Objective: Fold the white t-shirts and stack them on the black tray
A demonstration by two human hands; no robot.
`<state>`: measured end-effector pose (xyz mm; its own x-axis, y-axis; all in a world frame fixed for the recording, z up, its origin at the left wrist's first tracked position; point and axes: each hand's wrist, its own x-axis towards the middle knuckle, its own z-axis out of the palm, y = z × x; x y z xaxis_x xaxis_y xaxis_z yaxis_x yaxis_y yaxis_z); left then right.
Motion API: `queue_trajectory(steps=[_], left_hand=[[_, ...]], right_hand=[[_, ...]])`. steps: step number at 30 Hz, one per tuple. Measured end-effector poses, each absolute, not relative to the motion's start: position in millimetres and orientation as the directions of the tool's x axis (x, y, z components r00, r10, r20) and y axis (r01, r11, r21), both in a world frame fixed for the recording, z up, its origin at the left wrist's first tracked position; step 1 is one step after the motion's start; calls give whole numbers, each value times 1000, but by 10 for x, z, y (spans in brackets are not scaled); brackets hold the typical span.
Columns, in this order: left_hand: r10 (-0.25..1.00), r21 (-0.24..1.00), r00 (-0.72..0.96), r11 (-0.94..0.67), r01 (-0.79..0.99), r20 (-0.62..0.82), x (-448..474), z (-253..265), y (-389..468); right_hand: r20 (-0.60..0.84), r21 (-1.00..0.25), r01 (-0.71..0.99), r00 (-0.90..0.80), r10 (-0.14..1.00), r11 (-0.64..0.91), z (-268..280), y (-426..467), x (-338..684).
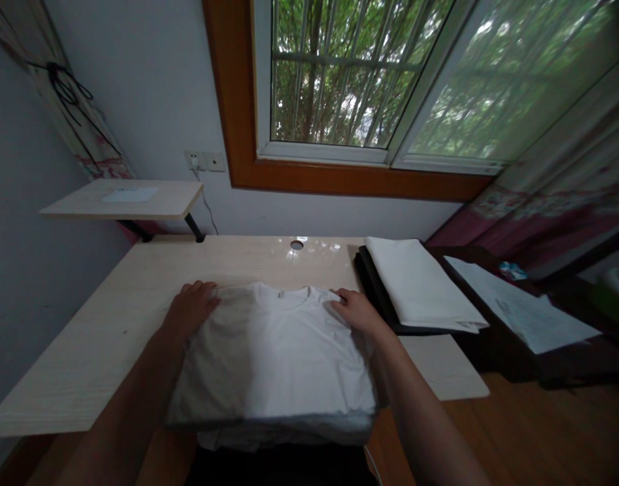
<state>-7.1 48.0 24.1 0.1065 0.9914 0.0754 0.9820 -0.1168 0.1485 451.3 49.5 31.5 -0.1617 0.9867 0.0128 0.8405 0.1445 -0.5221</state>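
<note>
A T-shirt (289, 351), part white and part grey, lies folded into a wide block at the front of the desk (238, 260). Its round neckline faces the window, and its lower folded layers come up to the desk's front edge, close to my body. My left hand (192, 307) is closed on the shirt's far left corner, fingers curled over the edge. At the far right corner, my right hand (356, 312) pinches the cloth near the shoulder. The undersides of both grips are hidden.
Right of the shirt lies a folded white cloth (423, 280) on black folded cloth (377, 290). A raised shelf (172, 199) holding a paper (130, 194) stands at the back left. Papers (522, 304) lie on a dark surface at far right. A window (360, 74) is behind.
</note>
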Motion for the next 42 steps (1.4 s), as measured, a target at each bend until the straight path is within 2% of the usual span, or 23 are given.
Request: queue_trajectory(steps=[4, 6, 10, 14, 17, 19, 22, 24, 28, 33, 36, 42], left_hand=[[999, 78, 46, -44, 996, -17, 10, 302, 513], [999, 46, 33, -32, 998, -10, -23, 342, 523], [988, -34, -48, 54, 998, 150, -172, 408, 526], [966, -75, -119, 139, 987, 230, -267, 416, 505], [956, -64, -81, 104, 993, 282, -260, 365, 531], [950, -32, 17, -8, 999, 312, -227, 309, 600], [928, 58, 174, -204, 977, 330, -129, 201, 777], [921, 137, 187, -246, 960, 343, -26, 115, 905], [925, 221, 122, -211, 952, 361, 205, -81, 1080], [916, 149, 104, -174, 973, 389, 315, -262, 1108], [934, 116, 67, -114, 987, 351, 240, -267, 1076], [966, 57, 12, -28, 998, 259, -93, -193, 1021]], right_hand=[[44, -573, 803, -169, 985, 163, 324, 518, 4567], [66, -615, 771, -159, 985, 166, 316, 551, 4580], [150, -634, 758, -73, 986, 153, 305, 674, 4531], [209, -536, 835, -10, 978, 123, 327, 830, 4379], [223, -383, 910, -77, 972, 160, 355, 929, 4236], [210, -296, 935, -136, 968, 196, 366, 979, 4136], [183, -255, 941, -178, 967, 222, 360, 1034, 3974], [199, -256, 931, -214, 956, 262, 340, 1059, 3856], [204, -229, 882, -370, 907, 411, 270, 1073, 3631], [210, -179, 863, -436, 875, 473, 163, 1035, 3481], [236, -172, 841, -471, 850, 514, 127, 1016, 3479], [345, -259, 814, -424, 837, 519, 127, 1013, 3752]])
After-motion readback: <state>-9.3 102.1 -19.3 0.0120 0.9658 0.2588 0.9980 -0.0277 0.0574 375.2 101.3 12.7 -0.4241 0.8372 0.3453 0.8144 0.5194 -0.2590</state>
